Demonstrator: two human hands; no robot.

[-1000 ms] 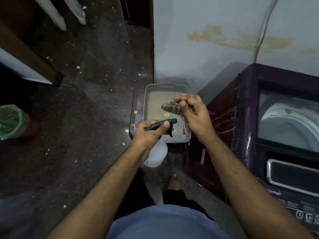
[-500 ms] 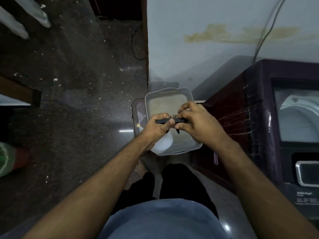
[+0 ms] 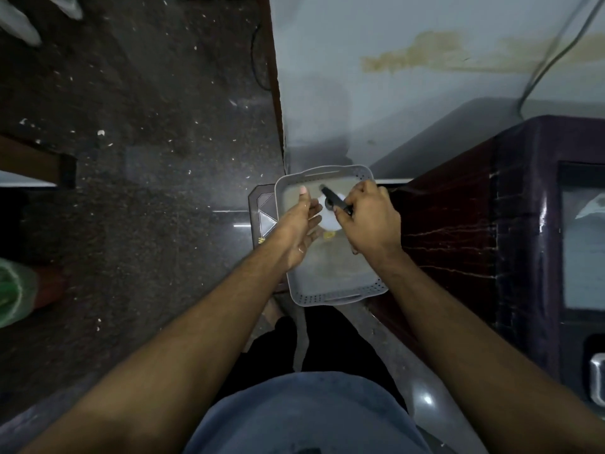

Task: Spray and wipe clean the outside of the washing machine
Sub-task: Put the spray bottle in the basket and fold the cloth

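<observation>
Dark floor (image 3: 137, 198) left — hands (image 3: 366, 221) over basket rim (image 3: 330, 298).

A dark speckled stone floor (image 3: 140, 191) is scattered with pale flecks and catches a thin streak of light. A pale blue-grey wall (image 3: 409, 103) carries a yellowish-brown stain (image 3: 425, 54), and a thin cable (image 3: 553, 50) hangs down it.

1. We're in a home laundry corner: a dark maroon top-loading washing machine (image 3: 530, 204) stands against a pale wall (image 3: 376, 103).
2. That wall carries a yellowish stain (image 3: 425, 54), with a cable (image 3: 553, 50) running down it.
3. The dark speckled stone floor (image 3: 147, 158) is littered with pale flecks.
4. A grey plastic basket (image 3: 330, 296) sits beside the machine.
</observation>
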